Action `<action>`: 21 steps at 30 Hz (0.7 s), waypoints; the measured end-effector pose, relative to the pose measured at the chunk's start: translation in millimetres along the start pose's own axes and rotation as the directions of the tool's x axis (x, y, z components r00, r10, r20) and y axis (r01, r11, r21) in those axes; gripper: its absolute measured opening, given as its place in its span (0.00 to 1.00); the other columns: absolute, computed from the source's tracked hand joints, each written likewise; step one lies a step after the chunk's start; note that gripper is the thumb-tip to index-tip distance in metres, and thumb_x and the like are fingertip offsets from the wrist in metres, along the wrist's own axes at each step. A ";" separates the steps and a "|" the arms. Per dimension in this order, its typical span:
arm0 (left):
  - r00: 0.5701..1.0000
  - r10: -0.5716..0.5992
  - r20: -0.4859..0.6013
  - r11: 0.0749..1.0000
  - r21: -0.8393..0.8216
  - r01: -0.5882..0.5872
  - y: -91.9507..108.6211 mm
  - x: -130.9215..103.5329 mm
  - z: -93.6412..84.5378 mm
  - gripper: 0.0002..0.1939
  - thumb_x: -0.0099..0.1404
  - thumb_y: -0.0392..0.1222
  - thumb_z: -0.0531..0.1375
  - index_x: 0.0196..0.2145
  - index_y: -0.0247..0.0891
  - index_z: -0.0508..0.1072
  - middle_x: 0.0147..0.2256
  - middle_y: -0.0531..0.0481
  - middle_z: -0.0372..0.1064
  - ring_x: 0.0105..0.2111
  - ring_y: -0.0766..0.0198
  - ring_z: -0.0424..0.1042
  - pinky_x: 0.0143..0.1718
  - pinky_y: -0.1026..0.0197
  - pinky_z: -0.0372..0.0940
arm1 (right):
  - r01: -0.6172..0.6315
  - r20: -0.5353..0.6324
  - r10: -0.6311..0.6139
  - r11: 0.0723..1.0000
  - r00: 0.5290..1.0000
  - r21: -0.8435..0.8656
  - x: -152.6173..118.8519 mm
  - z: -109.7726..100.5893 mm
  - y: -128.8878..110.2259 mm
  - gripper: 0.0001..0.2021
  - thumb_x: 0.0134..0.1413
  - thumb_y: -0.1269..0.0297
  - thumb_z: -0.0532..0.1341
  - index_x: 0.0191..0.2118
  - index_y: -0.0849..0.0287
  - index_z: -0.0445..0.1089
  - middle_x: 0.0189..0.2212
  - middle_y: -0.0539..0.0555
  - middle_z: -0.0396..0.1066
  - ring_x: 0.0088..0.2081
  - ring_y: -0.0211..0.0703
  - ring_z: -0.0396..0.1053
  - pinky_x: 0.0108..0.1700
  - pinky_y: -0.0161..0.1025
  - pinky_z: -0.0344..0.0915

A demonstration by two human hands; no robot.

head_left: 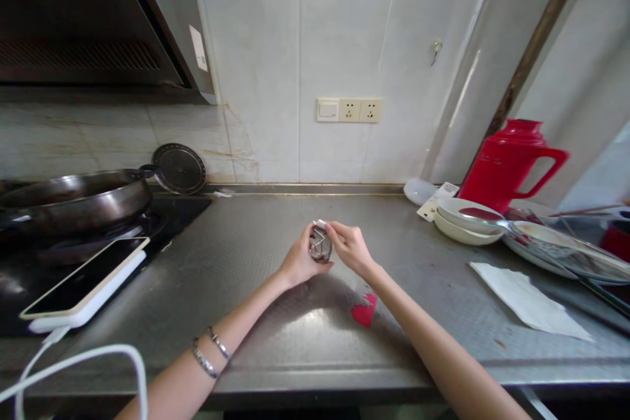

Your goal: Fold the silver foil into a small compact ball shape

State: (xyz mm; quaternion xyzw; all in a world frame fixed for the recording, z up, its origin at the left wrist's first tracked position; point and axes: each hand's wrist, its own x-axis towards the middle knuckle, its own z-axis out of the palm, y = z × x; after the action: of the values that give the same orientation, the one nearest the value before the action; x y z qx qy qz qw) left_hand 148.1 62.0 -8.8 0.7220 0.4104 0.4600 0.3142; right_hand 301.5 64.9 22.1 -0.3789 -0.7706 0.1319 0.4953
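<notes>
Near the middle of the steel counter (236,236), my left hand (299,261) is wrapped round a small round glass or metal item (320,247) with thin bright lines on its face. My right hand (350,246) pinches a small whitish piece (319,224) at the item's upper edge. What the piece is cannot be made out. Two bracelets circle my left wrist. A red heart-shaped patch (364,310) lies on the counter just below my right hand.
At left are a pan (73,200) on the stove and a phone (86,279) with a white cable. At right stand a red thermos (509,167), stacked bowls (462,228), plates and a white tissue (529,298). A black disc (178,169) leans on the wall.
</notes>
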 end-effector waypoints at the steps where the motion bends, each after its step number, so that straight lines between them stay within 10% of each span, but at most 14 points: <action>1: 1.000 0.000 -0.001 1.000 0.015 0.000 -0.2 -0.3 0.4 0.45 0.41 0.39 0.71 0.56 0.40 0.56 0.46 0.45 0.70 0.45 0.54 0.71 0.47 0.54 0.63 | 0.024 0.015 -0.024 1.000 1.000 0.004 -0.4 -1.0 -0.4 0.21 0.62 0.51 0.49 0.35 0.58 0.75 0.25 0.52 0.73 0.29 0.41 0.70 0.37 0.35 0.65; 6: 1.000 0.010 -0.011 0.996 0.090 -0.009 0.3 -0.1 2.1 0.40 0.43 0.40 0.70 0.52 0.40 0.59 0.42 0.47 0.71 0.39 0.57 0.72 0.39 0.58 0.65 | 0.165 0.062 -0.164 0.986 0.985 -0.009 -1.2 -2.4 -0.8 0.16 0.63 0.59 0.50 0.48 0.52 0.72 0.44 0.55 0.75 0.45 0.47 0.72 0.50 0.45 0.67; 15: 0.998 0.031 -0.047 0.998 0.055 -0.029 7.9 3.2 -1.7 0.31 0.47 0.42 0.68 0.48 0.41 0.59 0.41 0.48 0.71 0.36 0.60 0.72 0.35 0.62 0.64 | 0.304 0.044 -0.304 0.953 0.952 -0.004 -4.1 -1.8 -11.6 0.14 0.61 0.65 0.52 0.47 0.51 0.73 0.43 0.52 0.76 0.48 0.46 0.72 0.64 0.56 0.51; 21: 0.998 0.040 -0.046 0.999 -0.011 -0.040 6.0 3.2 -1.1 0.42 0.43 0.41 0.71 0.53 0.40 0.55 0.46 0.44 0.69 0.44 0.56 0.71 0.47 0.57 0.63 | 0.056 -0.320 -0.068 0.997 0.945 -0.047 -2.6 -0.8 -8.4 0.17 0.62 0.60 0.50 0.34 0.57 0.75 0.29 0.53 0.76 0.32 0.45 0.74 0.50 0.47 0.66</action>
State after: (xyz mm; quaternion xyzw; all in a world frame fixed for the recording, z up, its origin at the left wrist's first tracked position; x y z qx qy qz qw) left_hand 149.7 62.2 -2.0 0.7173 0.4002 0.4851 0.2999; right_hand 299.0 57.2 25.6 -0.3803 -0.6934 0.0383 0.6108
